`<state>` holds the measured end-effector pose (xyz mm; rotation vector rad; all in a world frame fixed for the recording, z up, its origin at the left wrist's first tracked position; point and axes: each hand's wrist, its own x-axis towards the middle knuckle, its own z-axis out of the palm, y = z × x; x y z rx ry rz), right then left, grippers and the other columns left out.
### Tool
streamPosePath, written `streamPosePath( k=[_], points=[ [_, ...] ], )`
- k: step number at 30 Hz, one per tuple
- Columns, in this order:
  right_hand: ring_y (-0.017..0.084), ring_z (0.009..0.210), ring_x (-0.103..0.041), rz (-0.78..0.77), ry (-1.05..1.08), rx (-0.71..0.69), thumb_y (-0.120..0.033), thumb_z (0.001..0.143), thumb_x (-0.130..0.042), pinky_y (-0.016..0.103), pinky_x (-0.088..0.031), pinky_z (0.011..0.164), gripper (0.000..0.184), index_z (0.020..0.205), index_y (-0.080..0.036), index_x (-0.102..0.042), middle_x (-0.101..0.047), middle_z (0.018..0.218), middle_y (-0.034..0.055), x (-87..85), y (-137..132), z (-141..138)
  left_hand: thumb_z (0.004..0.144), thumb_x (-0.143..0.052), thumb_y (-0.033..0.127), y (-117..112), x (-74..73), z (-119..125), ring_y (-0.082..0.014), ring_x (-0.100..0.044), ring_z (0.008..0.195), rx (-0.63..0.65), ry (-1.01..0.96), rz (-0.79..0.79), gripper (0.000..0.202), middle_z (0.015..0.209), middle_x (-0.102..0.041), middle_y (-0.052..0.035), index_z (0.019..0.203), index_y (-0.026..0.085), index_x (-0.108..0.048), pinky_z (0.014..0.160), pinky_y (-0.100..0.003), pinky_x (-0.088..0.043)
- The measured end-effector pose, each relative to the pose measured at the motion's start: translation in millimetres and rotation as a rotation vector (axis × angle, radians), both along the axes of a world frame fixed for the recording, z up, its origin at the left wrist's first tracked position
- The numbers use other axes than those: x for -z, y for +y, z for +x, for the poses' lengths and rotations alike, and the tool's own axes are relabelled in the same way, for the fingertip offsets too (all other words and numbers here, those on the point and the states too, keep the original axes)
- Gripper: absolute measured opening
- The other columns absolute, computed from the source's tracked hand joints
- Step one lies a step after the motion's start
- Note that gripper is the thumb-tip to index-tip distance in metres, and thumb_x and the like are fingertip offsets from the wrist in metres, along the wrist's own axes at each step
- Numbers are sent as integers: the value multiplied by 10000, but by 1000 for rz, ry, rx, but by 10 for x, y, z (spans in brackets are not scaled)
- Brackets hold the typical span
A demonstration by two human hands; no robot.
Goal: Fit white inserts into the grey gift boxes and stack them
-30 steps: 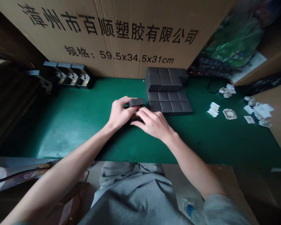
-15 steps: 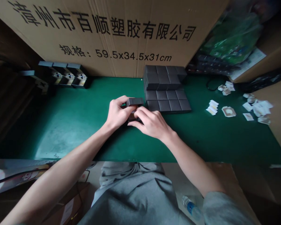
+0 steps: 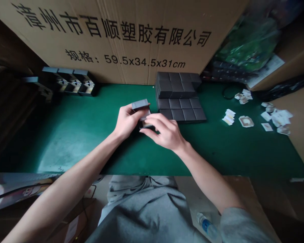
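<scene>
A small dark hinged box is held above the green table, its lid raised and its pale inside partly in sight. My left hand is closed around its left side, with the thumb reaching across the opening. From the right, my right hand grips the box's near right edge, fingers at the opening and thumb lower down; whether a small piece is also between those fingers is hidden. Just beyond my right hand sits a stack of closed dark boxes.
Several open dark boxes stand at the back left of the green table. White paper pieces and a folded card insert lie at the right. A large printed carton walls off the back.
The small box has tilted and turned in my hands, its lid shifting slightly left and up, so more of its inside shows. My right fingers have moved slightly at its edge.
</scene>
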<state>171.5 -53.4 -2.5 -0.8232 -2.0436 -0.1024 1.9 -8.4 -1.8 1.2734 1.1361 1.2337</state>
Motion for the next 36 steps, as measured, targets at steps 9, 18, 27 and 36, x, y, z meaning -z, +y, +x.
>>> streamPosePath(
  k=[9,18,27,36],
  points=[
    [52,533,-564,-48,189,105,-253,1046,-570,233,-518,555,135,1023,-193,-689,-768,978,35,-3,12,33,723,-845,287,4,14,-20,-254,-773,909,72,-133,-38,293,950,-826,-67,995,177,-842,859,-363,-619],
    [69,549,-557,-176,166,119,-287,1064,-515,257,-511,573,188,1002,-213,-677,-749,966,37,9,-5,22,680,-831,262,46,65,-16,-257,-772,833,46,-149,-100,195,867,-811,-59,856,179,-822,790,-386,-645],
    [61,541,-544,-137,202,96,-245,1054,-529,243,-496,562,175,984,-194,-681,-746,934,33,-8,9,9,731,-825,307,39,49,4,-251,-772,921,54,-113,-81,254,961,-820,-73,939,162,-826,829,-357,-634],
    [72,589,-582,-133,218,81,-239,1046,-544,242,-524,591,152,1006,-195,-684,-754,965,43,-1,4,18,717,-844,290,15,31,-27,-223,-748,892,33,-26,-54,123,941,-828,-46,776,185,-820,831,-325,-591]
  ],
)
